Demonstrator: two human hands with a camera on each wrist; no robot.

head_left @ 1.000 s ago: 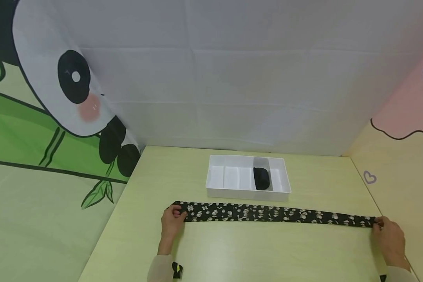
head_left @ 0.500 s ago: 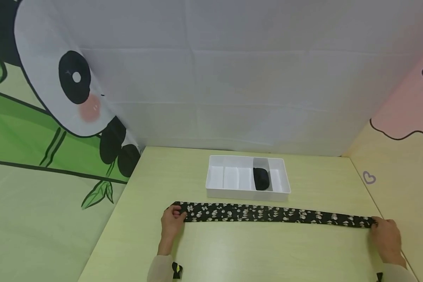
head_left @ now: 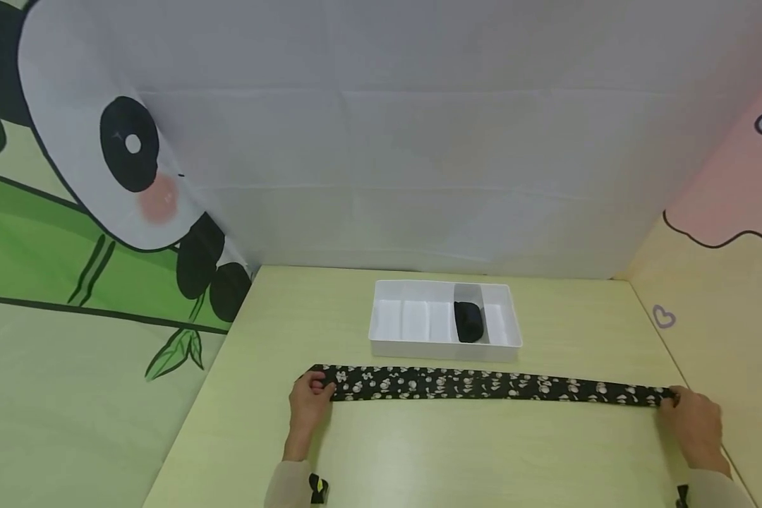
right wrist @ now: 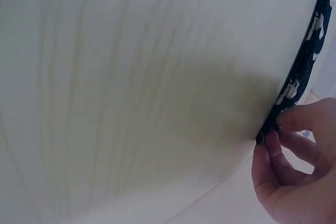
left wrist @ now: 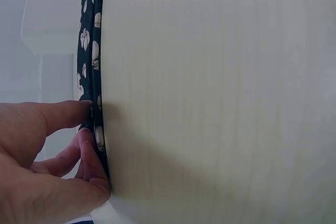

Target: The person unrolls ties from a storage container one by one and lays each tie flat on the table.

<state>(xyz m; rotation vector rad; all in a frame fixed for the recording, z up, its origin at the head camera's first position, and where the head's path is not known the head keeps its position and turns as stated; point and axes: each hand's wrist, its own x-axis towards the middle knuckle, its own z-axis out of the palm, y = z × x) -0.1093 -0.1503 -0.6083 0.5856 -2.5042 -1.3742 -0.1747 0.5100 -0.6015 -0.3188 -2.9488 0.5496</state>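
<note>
A black necktie (head_left: 444, 383) with a white print lies stretched left to right across the table, broad at its left end and narrower toward the right. At the broad end my left hand (head_left: 309, 401) pinches it, with the thumb on one side and fingers on the other. My right hand (head_left: 695, 427) pinches the narrow end near the table's right side. In the left wrist view the necktie (left wrist: 90, 40) shows layered edges, the left thumb pressed against it. In the right wrist view the right fingertips (right wrist: 273, 139) cover the very end of the strip.
Behind the necktie stands a white divided tray (head_left: 413, 347). A rounded black bundle (head_left: 468, 322) sits in one of its compartments. A white cloth wall (head_left: 432, 169) closes off the back of the table (head_left: 457, 451), and a printed wall (head_left: 724, 339) borders its right side.
My right hand has shifted slightly left along with the narrow end, its fingers closing further over the tip. The left hand stays in place, holding the broad end.
</note>
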